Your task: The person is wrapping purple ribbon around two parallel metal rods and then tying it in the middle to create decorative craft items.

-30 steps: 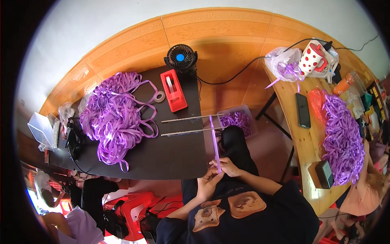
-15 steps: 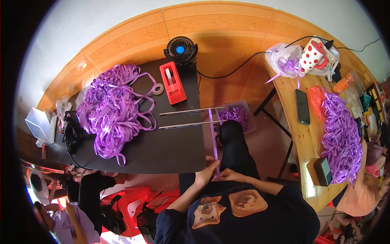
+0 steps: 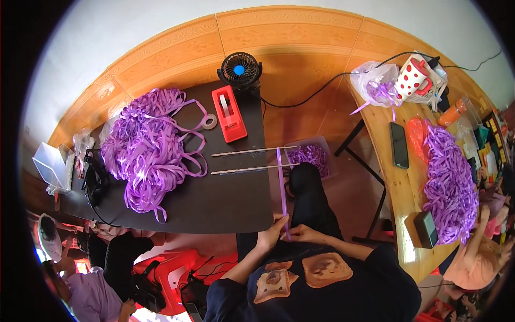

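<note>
A narrow purple ribbon (image 3: 282, 185) stretches from two thin rods down toward my lap. My left hand (image 3: 273, 231) is closed on its lower part, thumb and fingers pinching it beside the table corner. Right beside it, my right hand (image 3: 304, 234) is closed at the ribbon's lower end, its fingertips partly hidden. The upper rod (image 3: 241, 153) and the lower rod (image 3: 241, 169) stick out past the right edge of the dark table (image 3: 225, 206), and the ribbon's upper end lies at them. Beyond the rods, a clear bin (image 3: 330, 158) holds short purple ribbon pieces (image 3: 308, 156).
On the dark table lie a purple ribbon heap (image 3: 147, 145), a tape roll (image 3: 210, 122), a red tape dispenser (image 3: 229, 114) and a small fan (image 3: 240, 70). A wooden table (image 3: 394, 188) at right bears another ribbon pile (image 3: 450, 185), a phone (image 3: 399, 145) and a dotted mug (image 3: 412, 78).
The whole view has shifted slightly, so things sit a little lower. My hands keep nearly the same place on the ribbon. A person at the lower left has moved their arms.
</note>
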A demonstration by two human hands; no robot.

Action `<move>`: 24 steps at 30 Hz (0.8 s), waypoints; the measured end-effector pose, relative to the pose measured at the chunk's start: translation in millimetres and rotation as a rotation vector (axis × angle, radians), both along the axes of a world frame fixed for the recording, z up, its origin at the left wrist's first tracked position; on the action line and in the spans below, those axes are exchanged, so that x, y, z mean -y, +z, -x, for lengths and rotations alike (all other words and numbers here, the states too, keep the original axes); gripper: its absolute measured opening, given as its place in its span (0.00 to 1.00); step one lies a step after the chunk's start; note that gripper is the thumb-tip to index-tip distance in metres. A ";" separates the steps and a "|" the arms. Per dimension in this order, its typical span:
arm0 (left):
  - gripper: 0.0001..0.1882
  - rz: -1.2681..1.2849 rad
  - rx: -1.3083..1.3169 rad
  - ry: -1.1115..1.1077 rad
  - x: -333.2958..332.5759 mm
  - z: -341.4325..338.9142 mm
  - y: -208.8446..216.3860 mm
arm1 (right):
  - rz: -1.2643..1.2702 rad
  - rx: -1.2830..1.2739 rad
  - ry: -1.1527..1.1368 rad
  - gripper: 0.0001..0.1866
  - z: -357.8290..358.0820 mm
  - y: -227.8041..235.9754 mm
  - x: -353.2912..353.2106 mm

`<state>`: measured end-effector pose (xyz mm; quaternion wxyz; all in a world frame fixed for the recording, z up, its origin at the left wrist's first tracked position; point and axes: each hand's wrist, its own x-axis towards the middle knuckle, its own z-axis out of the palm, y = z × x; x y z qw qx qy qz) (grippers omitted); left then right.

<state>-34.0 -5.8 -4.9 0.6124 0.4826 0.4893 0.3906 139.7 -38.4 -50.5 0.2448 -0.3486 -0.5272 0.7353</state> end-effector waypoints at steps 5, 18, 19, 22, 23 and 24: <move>0.04 -0.035 0.122 0.054 3.8 -5.8 18.1 | -0.824 0.450 -0.693 0.12 -17.3 41.8 -42.7; 0.04 -0.111 0.433 0.077 17.9 -5.1 35.5 | -2.005 0.689 -0.572 0.16 -0.5 120.3 -103.6; 0.04 -0.112 0.434 0.080 19.3 -5.0 35.5 | -2.010 0.688 -0.561 0.16 -0.2 120.2 -100.3; 0.04 -0.070 0.479 0.086 19.2 -6.6 44.0 | -2.003 0.683 -0.551 0.17 -0.7 122.0 -92.0; 0.05 -0.050 0.510 0.049 18.9 -3.8 43.8 | -2.002 0.669 -0.548 0.18 0.6 125.6 -91.0; 0.05 -0.031 0.541 0.011 18.9 -0.8 43.5 | -2.005 0.655 -0.559 0.19 1.4 129.5 -90.0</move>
